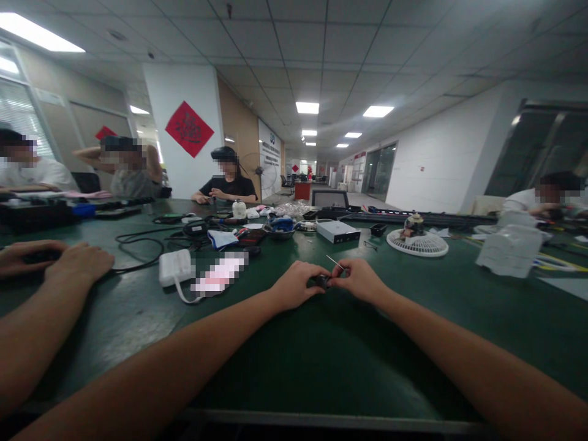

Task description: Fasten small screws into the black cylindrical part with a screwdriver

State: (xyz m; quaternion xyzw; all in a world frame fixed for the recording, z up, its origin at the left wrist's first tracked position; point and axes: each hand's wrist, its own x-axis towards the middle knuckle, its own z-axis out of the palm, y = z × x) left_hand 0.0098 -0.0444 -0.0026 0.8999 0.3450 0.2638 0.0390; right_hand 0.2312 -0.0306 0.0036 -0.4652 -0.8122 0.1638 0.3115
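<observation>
Over the green table, my left hand (298,285) is closed around a small dark part (322,281) between thumb and fingers. Its exact kind cannot be made out. My right hand (358,280) meets it from the other side, fingertips pinched close against the part. A thin pale rod (334,262) sticks out up and to the left from the right hand's fingers. Whether the rod is joined to the dark part is hidden by the fingers. Both hands are just above or resting on the tabletop.
Beyond my hands are a white-and-grey box (339,231), a white fan grille (417,242) and a small black box (378,229). A white adapter (175,267) with a cable lies left. Another person's hands (78,260) are at far left. Clear plastic (509,251) stands right.
</observation>
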